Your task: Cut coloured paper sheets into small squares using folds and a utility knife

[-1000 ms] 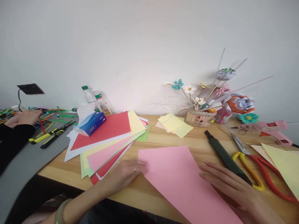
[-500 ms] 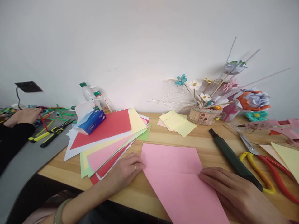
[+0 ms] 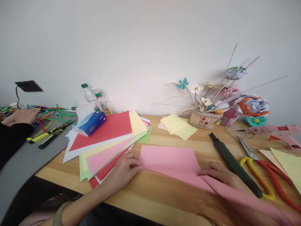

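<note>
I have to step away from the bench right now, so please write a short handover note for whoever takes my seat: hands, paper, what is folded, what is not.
Left hand: flat on the left corner of the pink sheet, pinning it to the wooden table.
Right hand: pinching the sheet's right side, with the near part lifted and turned over it.
Nearby: coloured paper stack to the left; dark green cutter and scissors to the right.
Done: the fold is begun.
Left: no pressed crease shows yet.
</note>
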`<state>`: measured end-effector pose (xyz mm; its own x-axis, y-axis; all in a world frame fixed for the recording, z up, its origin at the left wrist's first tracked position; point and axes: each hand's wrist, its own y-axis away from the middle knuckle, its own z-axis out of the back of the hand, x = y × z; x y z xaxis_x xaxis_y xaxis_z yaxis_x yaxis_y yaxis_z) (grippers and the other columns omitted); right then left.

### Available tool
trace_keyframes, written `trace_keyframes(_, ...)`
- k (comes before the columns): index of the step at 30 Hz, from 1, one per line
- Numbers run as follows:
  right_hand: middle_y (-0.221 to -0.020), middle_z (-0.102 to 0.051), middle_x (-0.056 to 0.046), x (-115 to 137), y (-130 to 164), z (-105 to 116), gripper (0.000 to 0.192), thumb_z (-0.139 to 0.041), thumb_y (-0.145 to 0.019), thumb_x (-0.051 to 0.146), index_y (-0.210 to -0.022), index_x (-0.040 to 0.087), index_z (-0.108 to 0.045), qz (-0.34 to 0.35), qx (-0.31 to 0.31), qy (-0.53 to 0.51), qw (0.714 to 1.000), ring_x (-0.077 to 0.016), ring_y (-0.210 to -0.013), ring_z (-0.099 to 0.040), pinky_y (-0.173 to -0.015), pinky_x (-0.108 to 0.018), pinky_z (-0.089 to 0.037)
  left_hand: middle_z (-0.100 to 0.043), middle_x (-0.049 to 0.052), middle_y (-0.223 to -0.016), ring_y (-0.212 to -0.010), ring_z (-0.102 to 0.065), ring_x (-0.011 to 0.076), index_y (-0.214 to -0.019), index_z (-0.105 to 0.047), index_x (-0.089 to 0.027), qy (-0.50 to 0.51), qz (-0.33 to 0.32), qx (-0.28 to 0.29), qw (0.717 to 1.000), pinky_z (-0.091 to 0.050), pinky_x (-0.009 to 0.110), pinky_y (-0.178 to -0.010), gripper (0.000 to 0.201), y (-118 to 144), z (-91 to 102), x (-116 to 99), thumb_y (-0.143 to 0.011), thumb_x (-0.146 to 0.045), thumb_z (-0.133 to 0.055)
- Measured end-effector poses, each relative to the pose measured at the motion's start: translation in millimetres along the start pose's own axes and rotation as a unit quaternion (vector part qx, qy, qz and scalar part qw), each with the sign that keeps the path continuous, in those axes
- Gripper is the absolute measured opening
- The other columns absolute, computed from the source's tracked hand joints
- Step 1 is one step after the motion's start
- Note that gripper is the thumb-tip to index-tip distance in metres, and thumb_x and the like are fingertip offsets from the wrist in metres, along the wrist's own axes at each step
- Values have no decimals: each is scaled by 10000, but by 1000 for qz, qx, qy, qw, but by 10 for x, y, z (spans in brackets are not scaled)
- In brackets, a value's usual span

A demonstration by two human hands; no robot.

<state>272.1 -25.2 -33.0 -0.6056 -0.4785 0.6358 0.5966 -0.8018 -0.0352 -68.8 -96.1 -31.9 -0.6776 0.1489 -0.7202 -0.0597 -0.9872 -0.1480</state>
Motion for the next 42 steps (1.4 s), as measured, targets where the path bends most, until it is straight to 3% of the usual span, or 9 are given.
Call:
trace_keyframes(3, -1098, -635, -65, 49, -74, 22, 357, -393, -892, 487, -960, 250, -651, -36, -4, 10, 999, -233, -1050, -553, -931, -366, -400, -617, 12, -804, -875, -536, 188, -687, -686, -216, -12, 23, -10, 1000, -411, 304, -803, 149, -32, -10, -40, -822, -246, -632)
trace_keyframes(7, -972, -670, -32, 130, -157, 45, 365, -391, -880, 525, -844, 250, -627, -63, 5, 20, 998, -213, -905, -603, -803, -316, -455, -616, 19, -817, -900, -532, 210, -676, -696, -219, -19, 42, -29, 999, -403, 343, -832, 148, -65, -31, -46, -805, -243, -628)
trace_keyframes(13, -813, -678, -23, 172, -231, 61, 379, -397, -860, 551, -754, 249, -600, -104, -13, 46, 993, -216, -766, -622, -665, -304, -464, -623, 25, -799, -851, -533, 228, -653, -689, -218, -38, 18, -62, 997, -419, 380, -776, 149, -90, -75, 2, -788, -221, -626)
trace_keyframes(18, -816, -675, -12, 191, -254, 56, 390, -377, -852, 562, -720, 263, -591, -132, -26, 67, 989, -224, -773, -621, -643, -307, -445, -622, 28, -775, -823, -521, 227, -600, -662, -208, -63, 12, -80, 995, -425, 363, -728, 171, -110, -94, 19, -770, -226, -646)
trace_keyframes(34, -753, -637, -21, 176, -270, 62, 347, -440, -823, 531, -671, 243, -560, -127, -25, 56, 990, -211, -689, -580, -615, -325, -401, -588, 34, -797, -836, -483, 233, -612, -611, -199, -106, 10, -57, 993, -407, 366, -740, 151, -89, -82, -42, -762, -214, -623)
trace_keyframes(37, -700, -611, -5, 153, -253, 71, 336, -471, -809, 537, -681, 238, -553, -115, -23, 15, 993, -189, -647, -555, -594, -307, -399, -584, 19, -751, -790, -515, 210, -629, -592, -192, -57, 24, -27, 998, -410, 327, -710, 178, -77, -46, -41, -786, -274, -611)
trace_keyframes(42, -583, -588, 10, 134, -149, 86, 371, -474, -818, 561, -738, 217, -587, -107, -7, -102, 989, -144, -521, -539, -517, -272, -437, -546, -46, -494, -492, -501, 137, -745, -571, -179, 133, 138, 18, 981, -389, 252, -551, 191, -31, 3, -57, -802, -361, -578)
